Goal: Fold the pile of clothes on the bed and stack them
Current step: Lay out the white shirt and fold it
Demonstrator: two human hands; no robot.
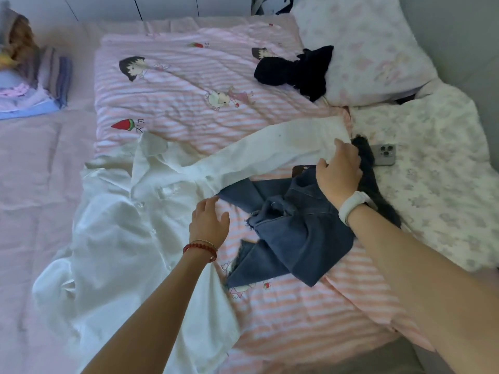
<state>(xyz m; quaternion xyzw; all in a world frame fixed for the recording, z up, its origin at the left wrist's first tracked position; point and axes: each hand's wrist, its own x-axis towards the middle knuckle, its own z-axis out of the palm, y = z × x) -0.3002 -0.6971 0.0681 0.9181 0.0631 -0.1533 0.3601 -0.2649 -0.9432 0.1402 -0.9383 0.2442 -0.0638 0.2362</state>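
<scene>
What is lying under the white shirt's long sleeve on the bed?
The sleeve crosses the top edge of the denim shorts and the striped pink blanket. The right hand holds its cuff. How far the shorts reach beneath it is hidden.

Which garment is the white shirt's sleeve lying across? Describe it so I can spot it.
Start at the pink striped quilt and follow the white shirt's long sleeve toward the right hand. Just below it lie crumpled blue jeans, the only denim there, with frayed hems, unlike the black clothes by the pillow.
</scene>
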